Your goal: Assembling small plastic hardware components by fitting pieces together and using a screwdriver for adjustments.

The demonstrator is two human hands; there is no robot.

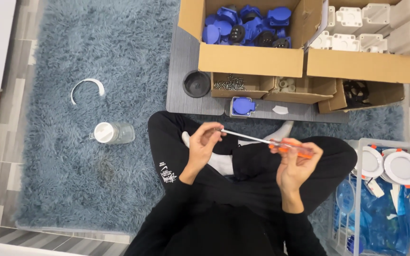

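On blue rug, far left: white ring [87,88], half sunk in pile. Jar [113,132] lying beside it, contents unclear. Over crossed legs: left hand [202,144] pinching tip of screwdriver [267,142], tip itself hidden by fingers. Right hand [296,163] closed round orange handle, mostly covered. Beyond: box [250,59] of blue sockets [247,26]; screws [230,83] too small to count. Right edge: basket [390,142], cut off.
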